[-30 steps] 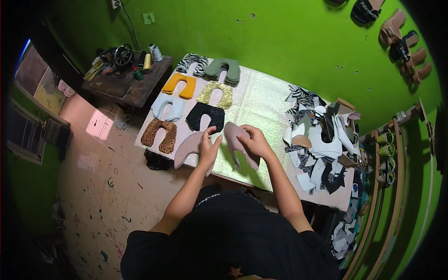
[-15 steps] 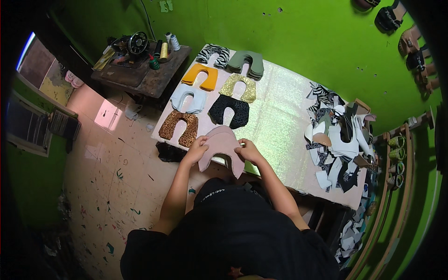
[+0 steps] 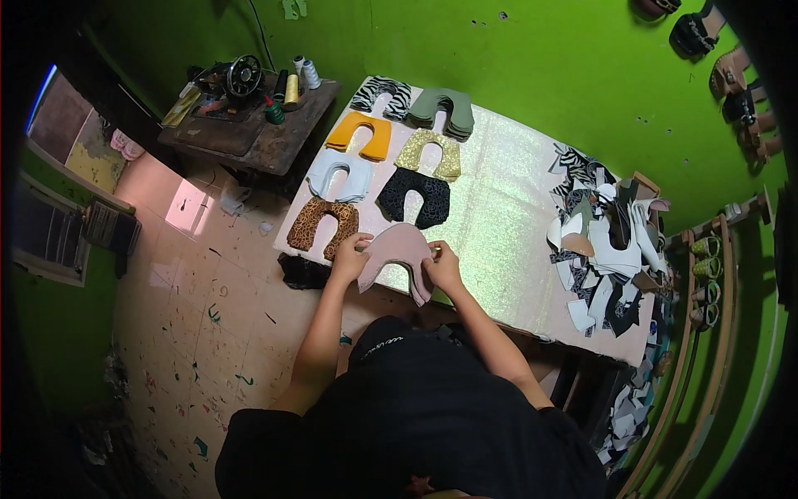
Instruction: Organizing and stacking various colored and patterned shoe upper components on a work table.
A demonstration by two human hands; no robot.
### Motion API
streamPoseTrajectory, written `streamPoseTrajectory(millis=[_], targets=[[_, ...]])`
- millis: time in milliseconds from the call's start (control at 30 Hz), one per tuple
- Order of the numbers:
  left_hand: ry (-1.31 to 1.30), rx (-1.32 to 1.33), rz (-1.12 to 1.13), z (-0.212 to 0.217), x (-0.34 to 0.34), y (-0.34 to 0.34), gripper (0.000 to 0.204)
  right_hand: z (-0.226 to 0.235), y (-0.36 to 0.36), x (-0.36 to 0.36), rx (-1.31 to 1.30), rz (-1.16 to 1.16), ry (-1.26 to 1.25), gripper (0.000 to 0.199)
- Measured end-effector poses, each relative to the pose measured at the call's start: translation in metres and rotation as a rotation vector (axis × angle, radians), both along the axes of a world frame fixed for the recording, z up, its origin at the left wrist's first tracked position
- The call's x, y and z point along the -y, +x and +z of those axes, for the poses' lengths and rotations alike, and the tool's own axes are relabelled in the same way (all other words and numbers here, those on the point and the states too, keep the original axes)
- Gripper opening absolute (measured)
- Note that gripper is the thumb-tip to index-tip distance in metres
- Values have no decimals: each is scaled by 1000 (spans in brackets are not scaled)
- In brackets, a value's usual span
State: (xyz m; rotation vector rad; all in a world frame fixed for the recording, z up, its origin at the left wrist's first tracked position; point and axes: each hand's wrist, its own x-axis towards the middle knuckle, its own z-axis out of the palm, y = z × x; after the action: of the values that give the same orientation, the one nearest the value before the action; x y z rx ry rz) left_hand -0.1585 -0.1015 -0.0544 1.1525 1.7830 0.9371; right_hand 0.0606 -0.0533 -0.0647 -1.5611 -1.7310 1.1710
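Pink U-shaped piece (image 3: pixel 397 252) — open end toward person.

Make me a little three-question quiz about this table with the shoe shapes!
1. True or false: both hands touch the pink piece.
2. Which piece lies just left of the pink piece? A) zebra B) leopard C) gold
3. Fill in: the messy scrap pile lies on the table's ____ side.

Key:
1. True: the left hand and right hand grip its two sides at the near edge of the table.
2. B, the leopard piece.
3. Right.
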Motion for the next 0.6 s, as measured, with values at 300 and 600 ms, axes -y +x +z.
streamPoseTrajectory(millis=[300,600], targets=[[49,-112,-1,-9,3,1,35,-3,2,6,31,-7,21,34],[93,-286,40,8,10,15,31,-2,0,15,191,57,112,43]])
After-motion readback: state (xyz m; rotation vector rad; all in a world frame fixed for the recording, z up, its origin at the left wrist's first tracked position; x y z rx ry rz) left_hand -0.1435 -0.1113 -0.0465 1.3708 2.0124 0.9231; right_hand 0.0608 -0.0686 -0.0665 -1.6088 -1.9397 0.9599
